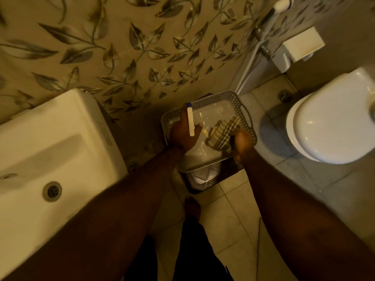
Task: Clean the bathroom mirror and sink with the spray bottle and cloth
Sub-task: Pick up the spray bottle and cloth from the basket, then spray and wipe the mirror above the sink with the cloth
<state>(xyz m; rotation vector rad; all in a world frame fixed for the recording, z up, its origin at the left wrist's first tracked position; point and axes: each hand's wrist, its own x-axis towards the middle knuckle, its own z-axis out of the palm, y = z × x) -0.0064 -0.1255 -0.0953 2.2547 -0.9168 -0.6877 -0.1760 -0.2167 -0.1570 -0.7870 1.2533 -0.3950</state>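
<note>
a person is reaching down with both bare arms over a grey perforated basket (pixel 246 116) that is sitting on a dark stand (pixel 205 179) between the white sink (pixel 40 138) and the white toilet (pixel 332 122). the left hand (pixel 182 134) is curling around a slim white object with a blue tip (pixel 190 120), which is standing nearly upright against the fingers; whether this is the spray bottle cannot be told from this angle. the right hand (pixel 242 144), blurred, is closing on a striped, checked cloth (pixel 223 130) that is lying bunched inside the basket, its far end trailing toward the basket's right handle. a small yellow scrap (pixel 205 133) is lying on the basket floor between the two hands. the sink basin is showing its metal drain (pixel 52 191) at lower left. a bare foot (pixel 192 207) is resting on the beige floor tiles (pixel 233 220) below the stand, and leaf-patterned tiles (pixel 121 47) are covering the wall behind.
</note>
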